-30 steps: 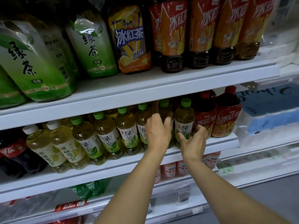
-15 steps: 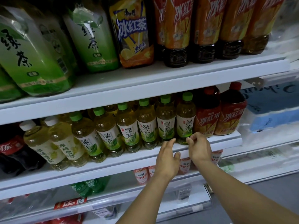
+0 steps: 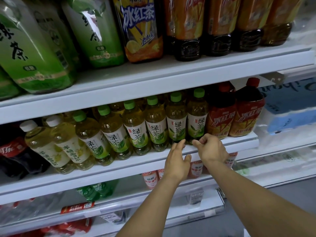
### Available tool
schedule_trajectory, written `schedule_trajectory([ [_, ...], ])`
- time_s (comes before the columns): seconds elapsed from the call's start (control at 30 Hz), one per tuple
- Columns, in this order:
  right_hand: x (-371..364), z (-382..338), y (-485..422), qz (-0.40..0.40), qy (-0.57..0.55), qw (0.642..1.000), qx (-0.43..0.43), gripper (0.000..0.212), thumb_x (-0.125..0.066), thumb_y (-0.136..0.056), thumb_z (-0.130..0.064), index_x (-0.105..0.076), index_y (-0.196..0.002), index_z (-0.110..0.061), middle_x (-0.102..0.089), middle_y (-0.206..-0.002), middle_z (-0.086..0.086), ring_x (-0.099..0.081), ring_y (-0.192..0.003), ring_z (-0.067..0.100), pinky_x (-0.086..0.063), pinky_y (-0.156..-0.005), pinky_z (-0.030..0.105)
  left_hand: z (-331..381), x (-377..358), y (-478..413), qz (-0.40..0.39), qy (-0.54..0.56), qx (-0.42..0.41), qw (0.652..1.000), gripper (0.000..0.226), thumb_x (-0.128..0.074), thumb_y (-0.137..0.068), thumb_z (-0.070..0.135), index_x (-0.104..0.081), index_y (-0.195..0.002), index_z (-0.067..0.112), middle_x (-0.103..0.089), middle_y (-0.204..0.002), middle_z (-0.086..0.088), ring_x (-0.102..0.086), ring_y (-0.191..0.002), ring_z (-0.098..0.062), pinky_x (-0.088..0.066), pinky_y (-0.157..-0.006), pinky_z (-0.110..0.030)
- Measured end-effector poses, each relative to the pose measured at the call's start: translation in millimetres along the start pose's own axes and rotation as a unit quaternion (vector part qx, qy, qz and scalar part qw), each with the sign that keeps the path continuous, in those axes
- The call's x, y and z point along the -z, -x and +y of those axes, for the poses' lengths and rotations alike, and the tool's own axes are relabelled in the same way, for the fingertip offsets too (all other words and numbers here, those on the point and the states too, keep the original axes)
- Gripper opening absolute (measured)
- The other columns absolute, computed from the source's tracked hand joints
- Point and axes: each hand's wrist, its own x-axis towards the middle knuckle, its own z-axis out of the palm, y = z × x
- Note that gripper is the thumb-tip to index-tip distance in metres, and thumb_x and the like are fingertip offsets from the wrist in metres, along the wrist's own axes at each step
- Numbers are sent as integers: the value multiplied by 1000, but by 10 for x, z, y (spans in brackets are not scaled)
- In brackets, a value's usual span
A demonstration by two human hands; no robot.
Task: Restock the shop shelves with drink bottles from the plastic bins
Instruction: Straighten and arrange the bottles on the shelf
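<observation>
Judging the full green tea bottles [image 3: 176, 127] on the middle shelf [image 3: 239, 143] as weighty, smooth and fairly stiff (grip mid-label). Left hand [image 3: 177, 161], fingers straight, reaches a base at twelve o'clock. Right hand [image 3: 212, 149] curls empty. A second ago both clasped bottle bodies higher.

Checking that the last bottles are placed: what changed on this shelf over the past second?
Both hands came down off the two rightmost green tea bottles and let them go. The left hand now lies with straight fingers at the shelf lip. The right hand is beside it with fingers curled, holding nothing. The bottle rows stayed as they were.
</observation>
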Motion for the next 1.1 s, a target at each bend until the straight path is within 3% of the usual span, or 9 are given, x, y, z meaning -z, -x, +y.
schedule_trajectory([
  [0.13, 6, -43, 6, -6, 24, 1000, 2, 26, -67, -89, -44, -60, -79, -21, -65, -82, 2, -60, -90, 27, -36, -70, 32, 29, 9, 1, -1, -2, 2, 1000, 60, -56, -99, 19, -32, -153, 27, -37, -154, 4, -38, -140, -15, -35, -116, -36],
  [0.27, 26, 0, 49, -28, 20, 999, 22, 22, -66, -90, -43, -60, -85, -22, -67, -89, 3, -61, -95, 28, -44, -77, 35, 61, 32, 2, -8, 14, 19, 1000, 59, -57, -99, 18, -34, -152, 27, -39, -153, 3, -39, -140, -16, -36, -115, -38],
  [0.37, 39, 85, 151, -30, -18, 998, 43, 21, -67, -89, -42, -60, -92, -22, -66, -101, 4, -61, -101, 28, -49, -84, 41, 100, 58, 74, 0, 99, 61, 993, 56, -59, -98, 15, -38, -150, 25, -46, -148, 3, -44, -135, -14, -39, -112, -34],
  [0.47, 75, 227, 317, -33, -30, 997, 61, 19, -66, -90, -41, -62, -95, -23, -63, -111, 3, -61, -103, 27, -51, -82, 41, 123, 68, 213, 12, 164, 111, 980, 52, -59, -98, 16, -42, -147, 23, -53, -137, 0, -51, -128, -18, -44, -107, -35],
  [0.63, 168, 512, 640, -64, -59, 994, 63, 14, -67, -89, -40, -61, -90, -27, -65, -105, 0, -62, -96, 23, -51, -77, 37, 161, -115, 663, 28, 237, 155, 959, 46, -55, -98, 8, -47, -142, 17, -59, -128, -2, -60, -108, -18, -50, -93, -31],
  [0.73, 307, 686, 830, -84, -66, 992, 72, 19, -66, -90, -42, -62, -91, -23, -66, -102, 1, -62, -96, 24, -52, -77, 39, 208, -319, 962, 28, 268, 182, 945, 45, -56, -97, 7, -48, -141, 13, -61, -120, -3, -61, -110, -22, -50, -99, -39],
  [0.87, 626, 1012, 1071, -111, -99, 986, 78, 19, -66, -91, -37, -65, -93, -19, -67, -94, -3, -62, -89, 18, -51, -78, 37, 342, -575, 1384, 31, 296, 212, 931, 37, -51, -98, 5, -52, -134, 14, -66, -94, -1, -64, -89, -21, -52, -76, -30],
  [1.0, 845, 1460, 1291, -140, -148, 976, 80, 15, -70, -88, -29, -62, -83, -18, -66, -83, -4, -62, -79, 17, -50, -75, 33, 464, -826, 1809, 28, 298, 229, 926, 30, -54, -98, 6, -55, -127, 12, -69, -107, -11, -65, -77, -14, -52, -64, -24],
  [1.1, 1057, 1826, 1528, -186, -187, 961, 79, 14, -71, -89, -17, -61, -78, -14, -61, -71, -7, -58, -61, 2, -45, -65, 20, 547, -1072, 2187, 26, 313, 240, 919, 28, -55, -98, 9, -57, -126, 10, -69, -114, -13, -66, -80, -15, -53, -72, -26],
])
